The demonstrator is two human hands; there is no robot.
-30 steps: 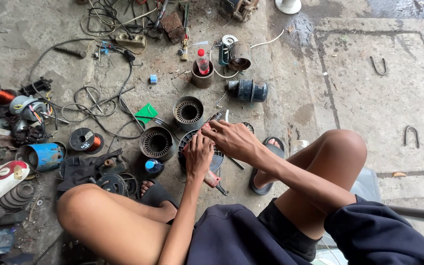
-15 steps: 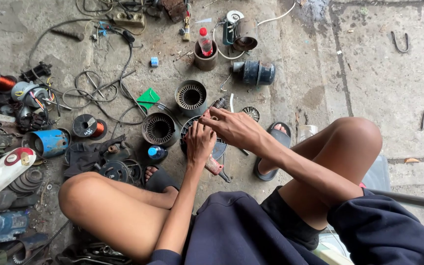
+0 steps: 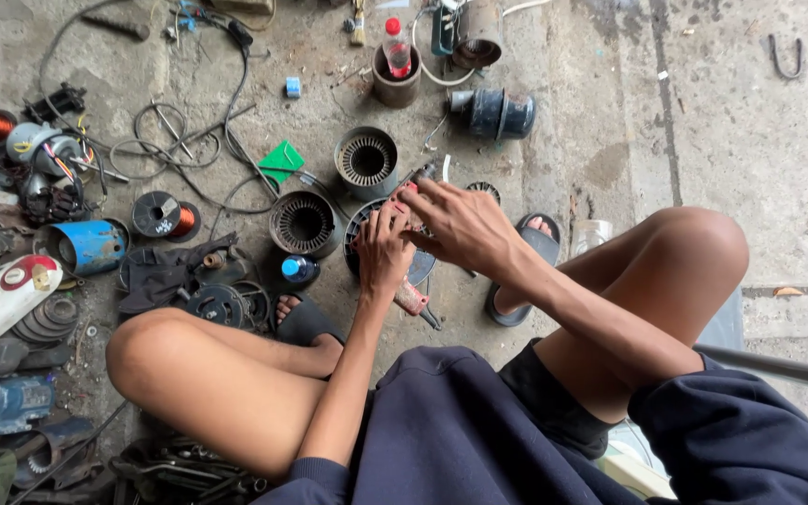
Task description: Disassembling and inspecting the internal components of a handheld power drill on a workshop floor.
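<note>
Both hands together over one motor stator (image 3: 367,224) on the concrete floor (image 3: 703,122), between the knees. Left hand (image 3: 383,252) rests on the stator's top, fingers curled down onto it. Right hand (image 3: 455,224) just beside, fingers spread, fingertips pinching a small reddish piece (image 3: 407,192) at the stator's far edge; can't tell what it is. Stator mostly hidden under both hands, only its left rim shows. Red-handled tool (image 3: 413,299) lies on the floor just below the left wrist.

Outward: second stator (image 3: 304,224) touching-close to the left, third stator (image 3: 367,161) just beyond. Green card (image 3: 282,161) past those. Copper wire spool (image 3: 165,215) and blue cylinder housing (image 3: 86,245) further left. Dark pump body (image 3: 497,114) and a cup holding a red-capped bottle (image 3: 396,65) at far side.
</note>
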